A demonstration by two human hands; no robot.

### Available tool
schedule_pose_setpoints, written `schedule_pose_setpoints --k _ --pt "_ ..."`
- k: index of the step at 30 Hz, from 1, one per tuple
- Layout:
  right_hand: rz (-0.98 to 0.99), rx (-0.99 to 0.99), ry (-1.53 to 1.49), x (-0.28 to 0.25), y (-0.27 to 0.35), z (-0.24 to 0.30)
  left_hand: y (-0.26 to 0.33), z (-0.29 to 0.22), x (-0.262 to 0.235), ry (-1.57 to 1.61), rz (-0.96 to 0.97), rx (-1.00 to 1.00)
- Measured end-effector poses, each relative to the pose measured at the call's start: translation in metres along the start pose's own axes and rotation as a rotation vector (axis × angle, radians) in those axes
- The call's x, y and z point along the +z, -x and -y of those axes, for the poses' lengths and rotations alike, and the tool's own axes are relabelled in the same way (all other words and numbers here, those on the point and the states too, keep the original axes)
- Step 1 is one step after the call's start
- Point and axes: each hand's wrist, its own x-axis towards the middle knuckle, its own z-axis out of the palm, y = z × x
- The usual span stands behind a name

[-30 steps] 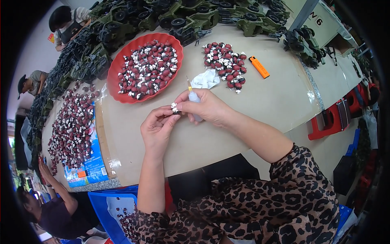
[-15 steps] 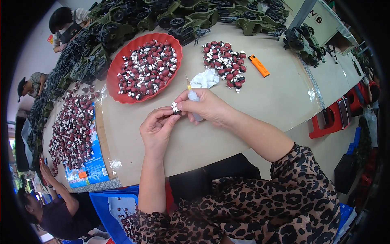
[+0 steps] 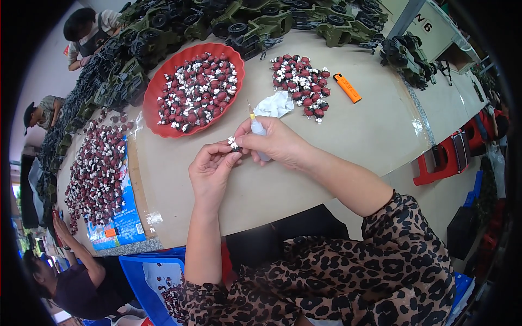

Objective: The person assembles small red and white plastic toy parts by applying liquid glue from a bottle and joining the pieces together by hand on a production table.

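Above the tan tabletop (image 3: 348, 136), a small white-and-dark part (image 3: 234, 143) is pinched between the fingertips of the left hand (image 3: 209, 171) and the right hand (image 3: 274, 142). A small glue bottle (image 3: 258, 130) is also gripped in the closed right hand, near the red tray (image 3: 157, 98).

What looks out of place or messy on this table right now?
Mostly tidy. An orange lighter lies alone by the loose pile of red and white parts, and a crumpled white tissue sits beside the red tray. Nothing looks spilled or broken.

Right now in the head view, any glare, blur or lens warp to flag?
Head view: strong fisheye warp, black corners, the beige round tabletop bending; soft even light, faint shadows; no harsh glare; both hands and the red scalloped plastic tray sharp.
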Motion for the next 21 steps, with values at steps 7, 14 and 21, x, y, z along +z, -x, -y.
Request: schedule_pose_setpoints --k 7,14,21 --pt "0.005 0.0 0.003 0.001 0.0 0.001 0.002 0.004 -0.001 -0.03 -0.025 0.059" --pt "0.011 -0.003 0.005 0.0 0.003 0.005 0.001 0.002 0.002 -0.059 -0.035 0.063" --pt "-0.1 -0.072 0.094 -0.008 0.006 0.011 0.001 0.0 -0.003 -0.114 -0.13 0.053"
